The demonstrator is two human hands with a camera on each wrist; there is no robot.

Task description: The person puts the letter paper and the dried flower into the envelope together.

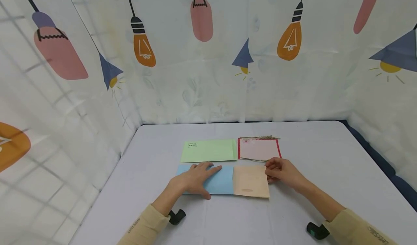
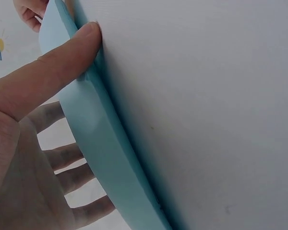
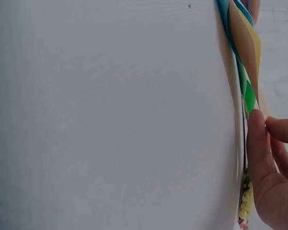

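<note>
A blue envelope (image 1: 221,181) lies flat near the front middle of the white table. From its right end sticks out a cream card (image 1: 251,180), its left part hidden inside the envelope. My left hand (image 1: 194,178) rests spread on the envelope, the thumb at its front edge; in the left wrist view the thumb (image 2: 62,62) lies along that blue edge. The card's right edge is pinched between the thumb and fingers of my right hand (image 1: 283,170). In the right wrist view the card (image 3: 247,48) bows slightly between the blue layers, and the right fingertips (image 3: 256,117) touch its end.
Behind the blue envelope lies a light green envelope (image 1: 208,151). A pink card with a red border (image 1: 258,149) is beside it, with dried stems (image 1: 260,138) along its back edge. A patterned white curtain (image 1: 208,85) hangs behind the table (image 1: 156,140).
</note>
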